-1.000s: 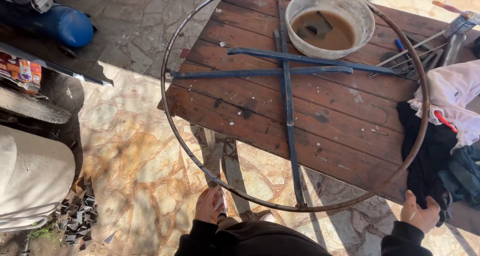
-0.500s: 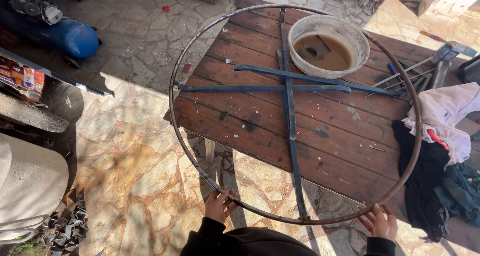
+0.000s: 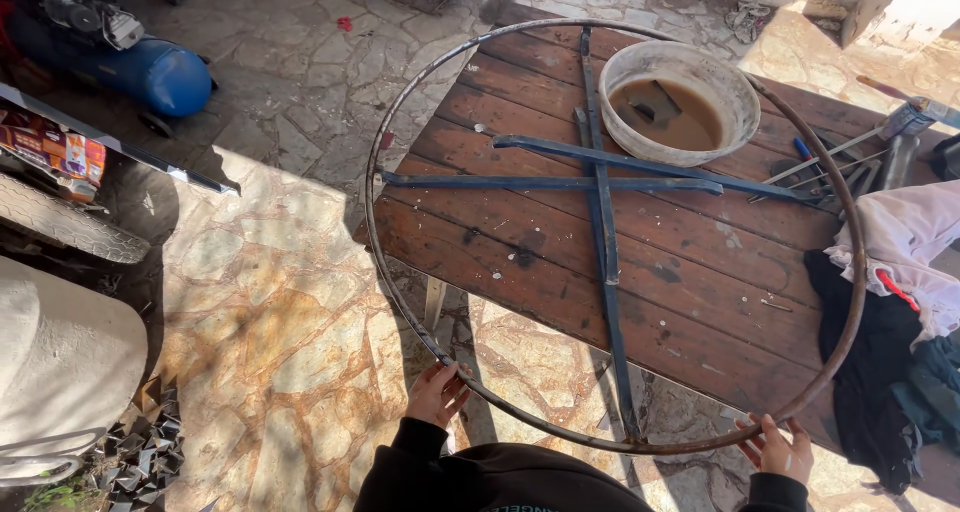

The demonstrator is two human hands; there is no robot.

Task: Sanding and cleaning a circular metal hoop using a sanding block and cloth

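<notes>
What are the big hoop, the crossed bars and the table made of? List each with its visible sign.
Hoop: likely steel, dull grey-brown with rusty patches, thin round rod.
Crossed bars: flat metal strips, bluish-grey, unpainted by the look.
Table: wooden planks, reddish-brown stain, worn, with scorch-like dark marks and pale specks.

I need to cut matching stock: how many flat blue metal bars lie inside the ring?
3 flat bars: one long bar running from the table's far edge toward the person, one crosswise bar, one angled bar below the basin. None seems hidden.
</notes>
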